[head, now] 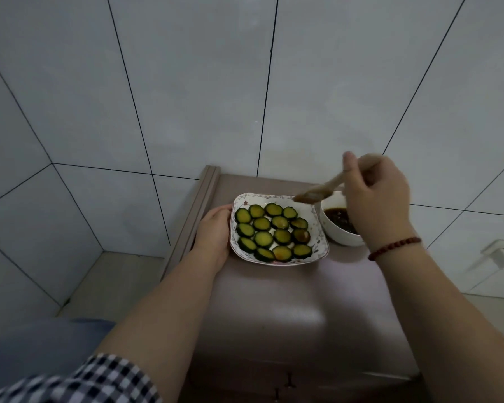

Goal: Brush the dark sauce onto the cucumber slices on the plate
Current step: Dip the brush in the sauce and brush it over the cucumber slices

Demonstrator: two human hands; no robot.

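Cucumber slices point(274, 232) lie in rows on the flowered plate point(320, 245), mid-table, and a few on the right side are glazed brown. My brush point(313, 196) hangs above the plate's far right corner, head wet. My right hand point(376, 196) is curled round its wooden handle, over the white bowl point(342, 241) of dark sauce point(339, 218) just beside the plate. My left hand point(216, 231) holds the plate's left rim, thumb on top, fingers hidden.
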